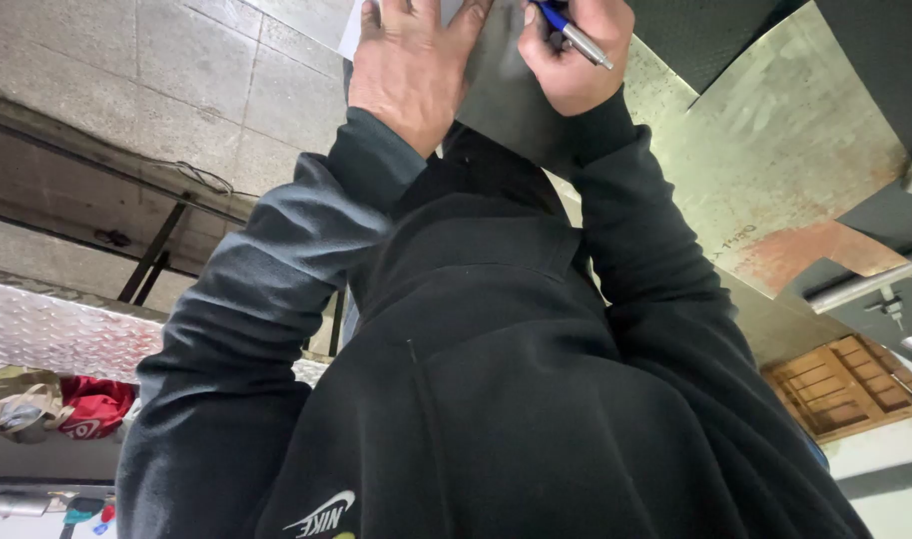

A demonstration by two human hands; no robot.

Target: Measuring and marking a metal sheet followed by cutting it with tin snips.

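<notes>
Grey metal sheet [506,100], blue-and-silver pen [574,35]

Pretty even, soft light, no hard shadows; dull sheen on the metal sheet [775,130], edges stretched by wide-angle lens.

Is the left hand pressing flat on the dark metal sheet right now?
Touching. The head view shows the left hand lying on the dark metal sheet, fingers spread across it, while the right hand grips a pen.
</notes>
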